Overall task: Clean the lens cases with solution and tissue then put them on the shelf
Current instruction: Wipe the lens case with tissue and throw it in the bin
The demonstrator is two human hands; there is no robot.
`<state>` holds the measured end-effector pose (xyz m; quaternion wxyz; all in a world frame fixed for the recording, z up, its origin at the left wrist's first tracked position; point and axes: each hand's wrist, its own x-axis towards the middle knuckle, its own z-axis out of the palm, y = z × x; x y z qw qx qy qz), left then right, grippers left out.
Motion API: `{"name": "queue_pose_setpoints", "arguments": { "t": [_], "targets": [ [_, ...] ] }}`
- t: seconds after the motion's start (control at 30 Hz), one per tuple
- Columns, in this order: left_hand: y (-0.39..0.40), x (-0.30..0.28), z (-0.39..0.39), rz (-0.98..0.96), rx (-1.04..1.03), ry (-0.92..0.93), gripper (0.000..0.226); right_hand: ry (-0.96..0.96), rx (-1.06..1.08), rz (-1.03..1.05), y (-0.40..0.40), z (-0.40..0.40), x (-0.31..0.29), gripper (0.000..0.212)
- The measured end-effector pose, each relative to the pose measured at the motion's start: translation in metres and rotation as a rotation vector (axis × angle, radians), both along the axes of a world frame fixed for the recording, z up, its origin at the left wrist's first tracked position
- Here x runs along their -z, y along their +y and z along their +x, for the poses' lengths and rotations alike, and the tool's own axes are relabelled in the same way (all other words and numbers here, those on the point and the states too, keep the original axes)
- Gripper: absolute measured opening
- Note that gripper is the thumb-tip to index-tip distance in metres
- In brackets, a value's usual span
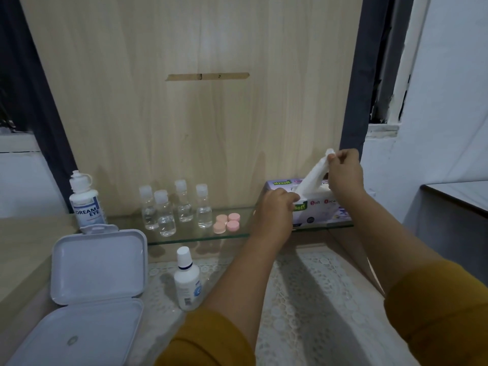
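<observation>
Tissue: white sheet [313,175] half out of lilac cardboard box [319,204].
Right hand [343,173]: fingertips pinching sheet's top.
Left hand [277,207]: fingers curled, steadying box.
Cases: pink round lens cases [226,223] on glass shelf [195,237].
Progress: likely early; cleaning apparently unstarted.

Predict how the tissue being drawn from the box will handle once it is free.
The tissue looks floppy: it hangs twisted and limp between the right hand and the box. Probably very light, since a fingertip pinch lifts it. Likely tears easily, so the left hand steadies the box.
</observation>
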<state>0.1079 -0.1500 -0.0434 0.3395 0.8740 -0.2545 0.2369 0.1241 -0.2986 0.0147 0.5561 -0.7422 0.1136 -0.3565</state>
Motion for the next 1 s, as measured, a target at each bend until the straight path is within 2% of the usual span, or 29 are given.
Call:
{"name": "queue_pose_setpoints", "arguments": {
  "t": [0.1,0.2,0.43,0.5,0.6,0.7,0.8,0.9,1.0],
  "targets": [
    [0.000,-0.002,-0.003,0.011,-0.003,0.020,0.029,-0.136,0.049,0.045,0.002,-0.006,0.001,0.009],
    [0.000,-0.004,-0.003,0.008,0.000,0.021,0.031,-0.247,0.087,0.196,-0.003,-0.011,-0.004,0.009],
    [0.002,-0.007,-0.004,0.056,0.001,0.044,0.024,-0.281,0.060,0.226,0.001,-0.036,0.002,0.010],
    [0.005,-0.011,-0.010,-0.006,0.039,0.087,0.023,-0.276,0.033,0.243,0.010,-0.047,0.010,0.008],
    [0.018,-0.015,-0.029,-0.280,0.180,0.176,0.047,-0.298,-0.081,0.352,0.032,-0.069,0.025,0.006],
    [0.036,-0.010,-0.054,-0.539,0.373,0.278,0.056,-0.211,-0.348,0.501,0.055,-0.093,0.043,0.006],
    [0.060,0.008,-0.074,-0.532,0.337,0.241,0.045,-0.074,-0.579,0.543,0.075,-0.115,0.065,0.009],
    [0.087,0.030,-0.100,-0.525,0.277,0.307,0.028,0.042,-0.617,0.432,0.093,-0.136,0.089,0.010],
    [0.113,0.051,-0.117,-0.476,0.159,0.259,0.029,0.110,-0.630,0.265,0.107,-0.149,0.111,0.004]
  ]
}}
